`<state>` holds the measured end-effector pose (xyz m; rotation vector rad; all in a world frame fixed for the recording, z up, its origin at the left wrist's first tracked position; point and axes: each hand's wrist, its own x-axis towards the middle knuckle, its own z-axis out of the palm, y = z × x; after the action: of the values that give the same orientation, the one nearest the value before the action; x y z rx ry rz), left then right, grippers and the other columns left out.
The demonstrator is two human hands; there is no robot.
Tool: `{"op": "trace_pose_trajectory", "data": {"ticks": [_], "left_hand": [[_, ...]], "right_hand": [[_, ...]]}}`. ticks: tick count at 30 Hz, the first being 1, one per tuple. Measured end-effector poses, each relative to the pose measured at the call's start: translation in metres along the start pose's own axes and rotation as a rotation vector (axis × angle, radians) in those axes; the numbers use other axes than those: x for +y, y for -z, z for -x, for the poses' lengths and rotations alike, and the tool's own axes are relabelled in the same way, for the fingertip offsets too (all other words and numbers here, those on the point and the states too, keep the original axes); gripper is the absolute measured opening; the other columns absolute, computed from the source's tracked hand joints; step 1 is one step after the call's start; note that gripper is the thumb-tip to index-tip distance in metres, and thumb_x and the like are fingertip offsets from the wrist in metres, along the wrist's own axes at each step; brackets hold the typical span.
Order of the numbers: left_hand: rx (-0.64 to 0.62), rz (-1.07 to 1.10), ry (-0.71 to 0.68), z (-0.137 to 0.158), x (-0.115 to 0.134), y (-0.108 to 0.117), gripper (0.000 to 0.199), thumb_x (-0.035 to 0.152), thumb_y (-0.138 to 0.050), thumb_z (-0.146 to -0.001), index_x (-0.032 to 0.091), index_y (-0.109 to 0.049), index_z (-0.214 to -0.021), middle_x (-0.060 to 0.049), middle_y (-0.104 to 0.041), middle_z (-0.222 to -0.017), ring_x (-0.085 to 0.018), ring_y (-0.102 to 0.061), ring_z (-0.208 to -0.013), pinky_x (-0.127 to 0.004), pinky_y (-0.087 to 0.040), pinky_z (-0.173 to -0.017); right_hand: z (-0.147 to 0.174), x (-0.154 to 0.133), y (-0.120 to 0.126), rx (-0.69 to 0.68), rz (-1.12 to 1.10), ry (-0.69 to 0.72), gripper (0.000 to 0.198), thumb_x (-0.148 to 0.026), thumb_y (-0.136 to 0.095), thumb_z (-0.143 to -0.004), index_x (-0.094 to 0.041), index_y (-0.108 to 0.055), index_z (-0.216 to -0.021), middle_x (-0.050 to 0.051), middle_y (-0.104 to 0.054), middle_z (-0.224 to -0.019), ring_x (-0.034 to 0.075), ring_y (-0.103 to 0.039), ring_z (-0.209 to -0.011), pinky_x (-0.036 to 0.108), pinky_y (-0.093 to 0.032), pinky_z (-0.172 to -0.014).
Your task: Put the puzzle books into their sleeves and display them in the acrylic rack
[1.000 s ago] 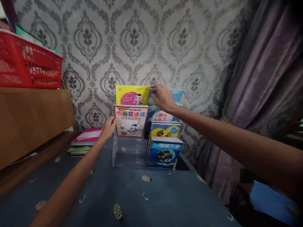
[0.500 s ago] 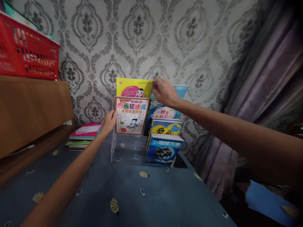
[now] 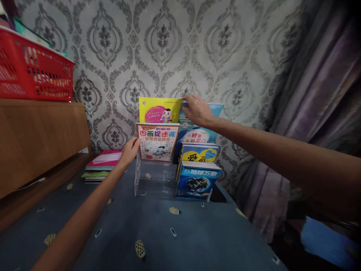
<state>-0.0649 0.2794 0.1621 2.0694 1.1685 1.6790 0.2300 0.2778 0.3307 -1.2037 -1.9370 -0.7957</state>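
My left hand [image 3: 131,149] has its fingers closed on the left edge of a brown-bordered picture book [image 3: 156,145], whose top leans toward me. Behind it stands a taller yellow book [image 3: 160,107]. At the yellow book's upper right corner my right hand [image 3: 199,109] is closed, thumb and fingertips on the edge. Both books are in a clear tiered book rack [image 3: 156,187]. In its right column are a light-blue book [image 3: 216,109], a teal book [image 3: 194,135], a yellow-and-blue book [image 3: 194,153] and a blue Earth book [image 3: 197,184].
Several books lie in a pile [image 3: 104,162] left of the rack on the dark blue patterned tablecloth [image 3: 118,233]. A red basket [image 3: 36,71] sits on a wooden cabinet [image 3: 45,139] at the left. A dark flat object [image 3: 218,192] lies right of the rack, near a curtain [image 3: 304,131].
The brown-bordered book's top has tipped toward me, and more of the yellow book shows above it. My right hand stays at the yellow book's corner. The view has shifted slightly.
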Motion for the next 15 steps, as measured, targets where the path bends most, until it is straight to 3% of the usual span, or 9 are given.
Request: {"op": "trace_pose_trajectory", "data": {"ticks": [4, 8, 12, 15], "left_hand": [[-0.016, 0.05, -0.017, 0.001, 0.002, 0.002, 0.028, 0.045, -0.048, -0.092, 0.021, -0.057, -0.081, 0.0, -0.062, -0.078, -0.019, -0.056, -0.079, -0.028, -0.042, -0.074], [0.039, 0.353, 0.058, -0.006, -0.001, 0.006, 0.027, 0.046, -0.062, -0.081, 0.02, -0.065, -0.086, -0.002, -0.068, -0.086, -0.02, -0.061, -0.088, -0.027, -0.046, -0.074], [0.176, 0.53, 0.143, -0.035, -0.008, 0.009, 0.036, 0.055, -0.059, -0.083, 0.021, -0.064, -0.091, -0.004, -0.071, -0.092, -0.019, -0.065, -0.09, -0.025, -0.046, -0.068], [0.192, 0.599, 0.154, -0.067, -0.005, 0.007, 0.038, 0.057, -0.068, -0.081, 0.02, -0.065, -0.092, -0.004, -0.072, -0.092, -0.018, -0.068, -0.089, -0.024, -0.049, -0.069]], "right_hand": [[-0.001, -0.01, 0.005, -0.047, 0.06, -0.03, 0.04, -0.021, -0.049, -0.09, -0.014, -0.06, -0.128, 0.02, -0.066, -0.131, 0.04, -0.059, -0.121, 0.058, -0.047, -0.1], [-0.005, -0.013, 0.006, -0.059, 0.058, -0.04, 0.043, -0.02, -0.048, -0.09, -0.013, -0.058, -0.131, 0.02, -0.066, -0.134, 0.038, -0.059, -0.122, 0.054, -0.047, -0.102], [-0.013, -0.011, 0.004, -0.077, 0.01, -0.066, 0.045, -0.021, -0.05, -0.091, -0.014, -0.056, -0.134, 0.02, -0.065, -0.137, 0.038, -0.06, -0.124, 0.055, -0.047, -0.102], [-0.02, -0.008, 0.003, -0.13, -0.021, -0.13, 0.044, -0.019, -0.053, -0.091, -0.014, -0.057, -0.135, 0.019, -0.069, -0.131, 0.037, -0.064, -0.12, 0.054, -0.049, -0.101]]}}
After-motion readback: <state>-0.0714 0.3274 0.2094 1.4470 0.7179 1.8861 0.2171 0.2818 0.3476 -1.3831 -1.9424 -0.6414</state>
